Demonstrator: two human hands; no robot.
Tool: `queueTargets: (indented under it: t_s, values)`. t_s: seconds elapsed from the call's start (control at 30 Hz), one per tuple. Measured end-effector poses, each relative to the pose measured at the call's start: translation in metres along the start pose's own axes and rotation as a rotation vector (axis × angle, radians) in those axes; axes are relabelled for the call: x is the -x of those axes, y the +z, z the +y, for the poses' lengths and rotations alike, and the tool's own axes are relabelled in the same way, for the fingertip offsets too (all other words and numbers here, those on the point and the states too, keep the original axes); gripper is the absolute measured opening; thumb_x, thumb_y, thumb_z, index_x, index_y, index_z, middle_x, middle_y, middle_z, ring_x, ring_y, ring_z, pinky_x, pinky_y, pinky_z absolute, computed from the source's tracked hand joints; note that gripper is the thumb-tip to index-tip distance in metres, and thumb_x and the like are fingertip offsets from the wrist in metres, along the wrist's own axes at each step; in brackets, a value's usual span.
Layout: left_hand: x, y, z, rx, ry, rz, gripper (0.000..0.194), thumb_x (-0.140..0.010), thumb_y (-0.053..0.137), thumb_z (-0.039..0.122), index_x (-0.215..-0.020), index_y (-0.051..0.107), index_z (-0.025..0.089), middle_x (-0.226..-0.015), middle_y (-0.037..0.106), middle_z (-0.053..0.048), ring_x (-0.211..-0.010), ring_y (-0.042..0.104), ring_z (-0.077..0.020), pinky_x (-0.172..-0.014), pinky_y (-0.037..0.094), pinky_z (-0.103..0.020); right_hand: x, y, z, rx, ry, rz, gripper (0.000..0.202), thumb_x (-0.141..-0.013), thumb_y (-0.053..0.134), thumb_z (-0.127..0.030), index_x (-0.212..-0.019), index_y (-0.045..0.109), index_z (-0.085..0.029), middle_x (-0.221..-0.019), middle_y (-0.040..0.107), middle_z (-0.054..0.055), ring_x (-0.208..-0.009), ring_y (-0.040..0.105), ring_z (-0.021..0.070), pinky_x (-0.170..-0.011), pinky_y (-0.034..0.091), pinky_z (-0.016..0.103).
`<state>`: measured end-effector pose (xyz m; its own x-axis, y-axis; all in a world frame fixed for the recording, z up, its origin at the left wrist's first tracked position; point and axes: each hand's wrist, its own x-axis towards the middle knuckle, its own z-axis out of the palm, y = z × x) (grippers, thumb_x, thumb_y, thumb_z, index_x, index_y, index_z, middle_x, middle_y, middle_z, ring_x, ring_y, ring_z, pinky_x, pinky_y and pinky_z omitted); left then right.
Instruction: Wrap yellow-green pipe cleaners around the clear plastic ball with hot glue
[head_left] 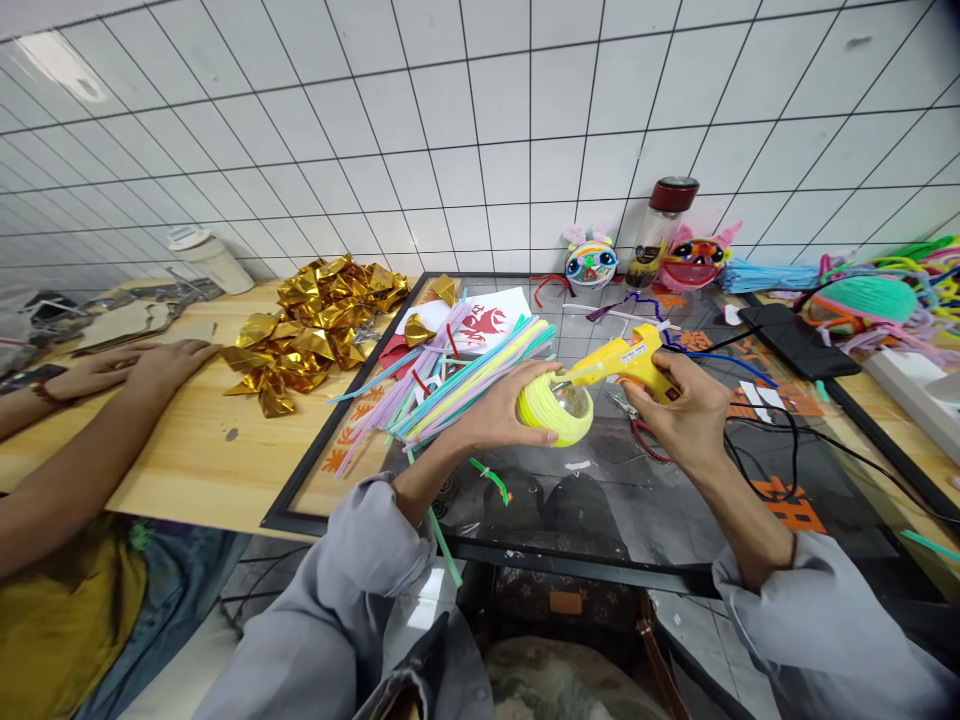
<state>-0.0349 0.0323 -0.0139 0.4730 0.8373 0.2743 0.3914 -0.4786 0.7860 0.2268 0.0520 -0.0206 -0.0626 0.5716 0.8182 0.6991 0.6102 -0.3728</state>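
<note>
the bowl (534, 412), one, yellow and ribbed, is clamped between thumb and fingers of the left hand (514, 405) above the glass (547, 510); its near-left side is partly covered. the glue gun (619, 357), one, is gripped in the right hand (690, 405), its handle partly hidden by the fingers. its nozzle is held at the bowl's rim; whether they touch cannot be told. the two hands are kept apart.

beneath the gun, one pair of scissors (646, 438) is partly covered by the right hand. beside the left hand, pipe cleaners (480, 390) are piled too thickly to be counted. farther back, two masks (591, 264) are set near one bottle (660, 225), whose lower part is partly blocked by the right mask. one phone (799, 342) is laid at the right. the gold shapes (322, 310) at the left are overlapped, their number unclear. past them, two arms (97, 430) of another person are cut off by the frame edge.
</note>
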Motion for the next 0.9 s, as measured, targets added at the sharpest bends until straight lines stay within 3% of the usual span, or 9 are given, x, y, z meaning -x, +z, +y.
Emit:
queueTargets:
  t_s: [0.43, 0.6, 0.7, 0.83, 0.9]
  values:
    - [0.0, 0.0, -0.001, 0.003, -0.012, -0.002, 0.092, -0.064, 0.086, 0.046, -0.145, 0.051, 0.019, -0.153, 0.053, -0.016, -0.144, 0.048, -0.0387, -0.125, 0.032, -0.055, 0.001, 0.003, 0.001, -0.027, 0.09, -0.017, 0.024, -0.077, 0.071, -0.044, -0.087, 0.069, -0.022, -0.08, 0.075, 0.005, -0.066, 0.067, 0.0212, -0.062, 0.054, 0.034]
    - [0.001, -0.001, 0.001, 0.017, -0.025, 0.0, 0.091, -0.065, 0.086, 0.045, -0.144, 0.051, 0.018, -0.152, 0.054, -0.015, -0.143, 0.049, -0.0375, -0.125, 0.032, -0.053, -0.003, 0.003, 0.008, -0.15, 0.328, -0.06, 0.029, -0.069, 0.073, -0.041, -0.087, 0.071, -0.018, -0.073, 0.071, 0.002, -0.06, 0.062, 0.0175, -0.056, 0.049, 0.029]
    - [0.001, -0.001, 0.0, 0.019, -0.03, 0.003, 0.092, -0.064, 0.086, 0.043, -0.145, 0.05, 0.018, -0.153, 0.052, -0.015, -0.142, 0.05, -0.0372, -0.125, 0.032, -0.052, -0.007, 0.001, 0.026, -0.211, 0.457, -0.121, 0.029, -0.071, 0.072, -0.041, -0.086, 0.072, -0.017, -0.071, 0.068, 0.001, -0.059, 0.058, 0.016, -0.054, 0.046, 0.028]
    - [0.002, 0.0, -0.003, -0.005, -0.011, 0.007, 0.091, -0.064, 0.085, 0.042, -0.144, 0.051, 0.017, -0.154, 0.05, -0.016, -0.144, 0.047, -0.0366, -0.126, 0.03, -0.052, -0.009, -0.003, 0.059, 0.154, 0.47, -0.172, 0.031, -0.063, 0.077, -0.045, -0.078, 0.071, -0.018, -0.069, 0.058, 0.002, -0.064, 0.054, 0.0199, -0.058, 0.043, 0.032]
    - [0.002, 0.001, -0.006, -0.016, -0.002, 0.017, 0.09, -0.064, 0.086, 0.042, -0.144, 0.052, 0.019, -0.152, 0.051, -0.016, -0.144, 0.046, -0.0362, -0.126, 0.03, -0.053, -0.007, -0.003, 0.071, 0.349, 0.447, -0.28, 0.032, -0.067, 0.075, -0.045, -0.08, 0.071, -0.017, -0.074, 0.058, 0.005, -0.07, 0.055, 0.0232, -0.062, 0.044, 0.034]
